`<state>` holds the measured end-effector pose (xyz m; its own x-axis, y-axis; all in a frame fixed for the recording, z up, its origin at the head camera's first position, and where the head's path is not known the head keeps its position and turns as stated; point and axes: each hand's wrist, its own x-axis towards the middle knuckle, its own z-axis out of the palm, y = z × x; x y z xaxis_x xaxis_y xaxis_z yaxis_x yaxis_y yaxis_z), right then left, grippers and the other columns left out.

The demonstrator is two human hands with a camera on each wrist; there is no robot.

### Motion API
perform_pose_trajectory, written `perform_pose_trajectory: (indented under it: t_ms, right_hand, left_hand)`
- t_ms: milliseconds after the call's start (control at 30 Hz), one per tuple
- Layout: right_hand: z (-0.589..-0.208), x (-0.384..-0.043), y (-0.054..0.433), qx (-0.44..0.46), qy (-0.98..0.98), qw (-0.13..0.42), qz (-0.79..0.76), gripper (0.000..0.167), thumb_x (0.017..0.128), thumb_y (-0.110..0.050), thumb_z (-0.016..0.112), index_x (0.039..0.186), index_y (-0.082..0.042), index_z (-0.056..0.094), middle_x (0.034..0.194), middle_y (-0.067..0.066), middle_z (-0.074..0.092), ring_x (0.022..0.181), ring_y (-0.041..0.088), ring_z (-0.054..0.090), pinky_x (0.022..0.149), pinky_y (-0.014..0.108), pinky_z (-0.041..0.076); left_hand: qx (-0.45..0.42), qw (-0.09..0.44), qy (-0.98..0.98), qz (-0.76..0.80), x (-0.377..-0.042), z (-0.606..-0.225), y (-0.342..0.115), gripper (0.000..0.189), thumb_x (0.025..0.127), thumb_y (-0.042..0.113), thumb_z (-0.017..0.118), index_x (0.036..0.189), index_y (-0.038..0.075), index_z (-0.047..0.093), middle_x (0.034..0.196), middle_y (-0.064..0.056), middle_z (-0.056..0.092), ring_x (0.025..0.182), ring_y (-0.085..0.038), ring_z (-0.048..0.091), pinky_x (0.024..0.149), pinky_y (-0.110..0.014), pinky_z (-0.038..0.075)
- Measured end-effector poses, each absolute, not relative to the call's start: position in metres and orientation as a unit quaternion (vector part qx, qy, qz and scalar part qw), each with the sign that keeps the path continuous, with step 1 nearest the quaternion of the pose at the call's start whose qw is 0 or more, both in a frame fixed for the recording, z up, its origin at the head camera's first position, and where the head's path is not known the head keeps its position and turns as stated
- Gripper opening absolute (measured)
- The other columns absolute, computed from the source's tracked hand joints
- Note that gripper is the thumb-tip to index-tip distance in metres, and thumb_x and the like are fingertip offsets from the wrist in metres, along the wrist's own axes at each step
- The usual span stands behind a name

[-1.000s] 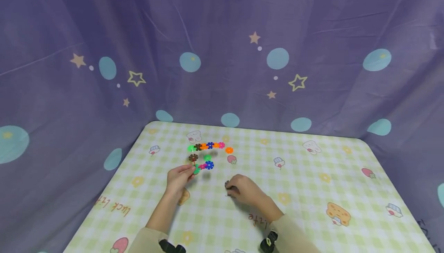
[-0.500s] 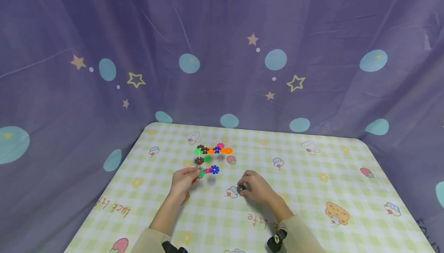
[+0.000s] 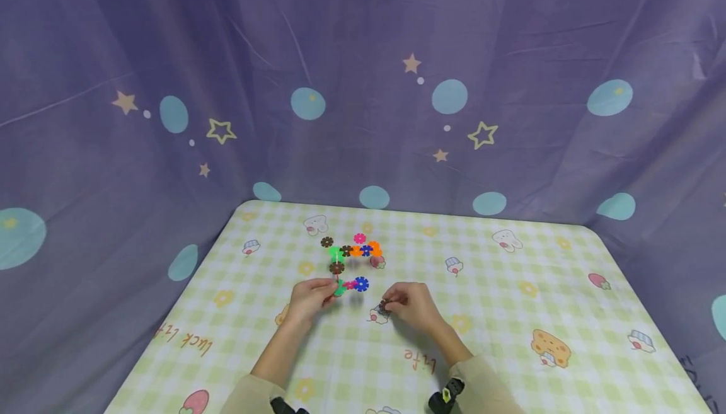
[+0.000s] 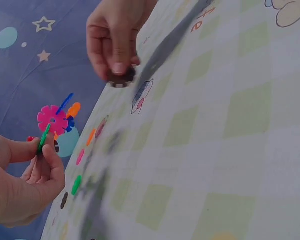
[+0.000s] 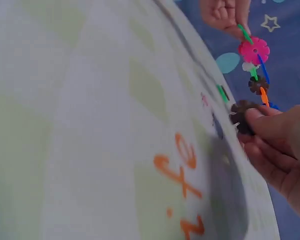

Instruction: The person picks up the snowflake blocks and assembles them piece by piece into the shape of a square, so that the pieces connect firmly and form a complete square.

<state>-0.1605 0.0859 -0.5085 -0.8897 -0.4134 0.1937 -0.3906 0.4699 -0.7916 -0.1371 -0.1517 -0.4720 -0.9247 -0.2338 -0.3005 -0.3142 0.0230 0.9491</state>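
Note:
My left hand [image 3: 311, 299] pinches a green notched disc in a chain of colourful snowflake discs, held above the table. One end of the chain carries a pink disc [image 4: 52, 120] and a blue disc [image 3: 361, 283]. Its farther row includes a brown disc [image 3: 346, 251], an orange disc [image 3: 356, 251] and another blue one. To the right, my right hand [image 3: 416, 308] pinches a separate dark brown snowflake disc [image 5: 244, 117] between thumb and fingers. This disc is apart from the chain. Fingers partly cover both held pieces.
Loose discs lie on the table beyond the chain: a brown disc [image 3: 327, 242], a pink disc [image 3: 360, 238], a green disc [image 4: 76, 185] and an orange disc [image 4: 91, 136]. A checked cloth [image 3: 488, 313] covers the table. A purple curtain [image 3: 363, 55] hangs behind.
My left hand has shifted right with the chain, uncovering the loose brown disc. My right hand moved right, then slightly back left, still holding its brown disc.

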Motion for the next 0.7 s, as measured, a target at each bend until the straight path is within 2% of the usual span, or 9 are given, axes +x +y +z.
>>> perform_pose_trajectory:
  t_ms: [100,333,467,700]
  right_hand:
    - [-0.505,-0.160,0.083,-0.173,0.821,0.003,-0.543,0.009,0.078,-0.004,0.076,0.084,-0.009,0.074,0.081,0.008,0.075,0.065,0.008,0.067,0.061,0.019,0.057]
    - [-0.500,-0.165,0.077,-0.097,0.746,0.005,-0.658,0.011,0.077,0.003,0.075,0.086,0.006,0.069,0.086,0.025,0.072,0.070,0.038,0.070,0.062,0.035,0.062]
    - [-0.498,-0.165,0.075,-0.081,0.735,0.017,-0.673,0.012,0.076,0.006,0.074,0.086,0.009,0.067,0.088,0.027,0.071,0.074,0.042,0.070,0.064,0.034,0.062]
    - [-0.496,-0.163,0.074,-0.085,0.719,0.033,-0.689,0.013,0.078,0.006,0.073,0.087,0.011,0.066,0.089,0.028,0.071,0.075,0.039,0.071,0.066,0.034,0.062]
  left_hand:
    - [-0.185,0.034,0.714,0.675,-0.135,-0.471,-0.150,0.029,0.087,0.002,0.067,0.110,-0.015,0.064,0.079,-0.005,0.072,0.062,-0.006,0.063,0.062,-0.019,0.058]
    - [-0.180,0.042,0.701,0.689,-0.133,-0.468,-0.146,0.029,0.086,0.000,0.066,0.110,-0.016,0.063,0.077,-0.006,0.072,0.061,-0.007,0.066,0.063,-0.021,0.060]
    - [-0.178,0.049,0.701,0.689,-0.133,-0.465,-0.144,0.029,0.086,-0.001,0.066,0.110,-0.016,0.063,0.076,-0.007,0.072,0.062,-0.008,0.067,0.063,-0.021,0.060]
    - [-0.175,0.062,0.704,0.686,-0.133,-0.463,-0.144,0.026,0.086,0.000,0.067,0.108,-0.015,0.064,0.076,-0.006,0.072,0.064,-0.010,0.068,0.065,-0.024,0.061]
